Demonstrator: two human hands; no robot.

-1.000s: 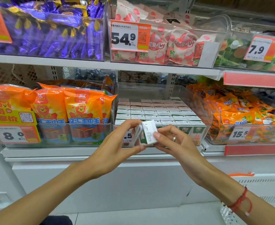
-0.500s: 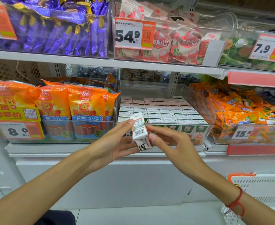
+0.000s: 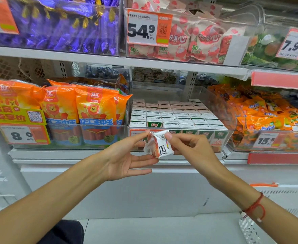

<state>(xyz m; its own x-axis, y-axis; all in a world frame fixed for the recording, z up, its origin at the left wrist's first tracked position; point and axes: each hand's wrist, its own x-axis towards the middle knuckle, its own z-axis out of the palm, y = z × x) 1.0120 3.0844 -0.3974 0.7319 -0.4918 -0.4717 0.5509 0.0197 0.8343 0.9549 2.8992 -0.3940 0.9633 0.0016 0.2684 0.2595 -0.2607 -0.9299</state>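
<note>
A small white and orange juice carton (image 3: 159, 146) is held tilted in front of the middle shelf. My left hand (image 3: 127, 155) pinches it between thumb on top and fingertips underneath, the other fingers stretched out. My right hand (image 3: 191, 148) pinches the carton's upper right corner with thumb and forefinger, its other fingers curled. Behind the carton stands a clear bin (image 3: 232, 120) packed with rows of the same small cartons (image 3: 176, 117).
Orange sausage packs (image 3: 84, 110) fill the bin on the left, orange snack bags (image 3: 261, 113) the bin on the right. Purple candies (image 3: 60, 27) and pink-white packets (image 3: 197, 43) sit on the shelf above. A white basket (image 3: 250, 229) shows at the lower right.
The carton has been turned between both hands, from end-on to upright to tilted with its bottom face toward me. The hands have stayed in front of the carton bin.
</note>
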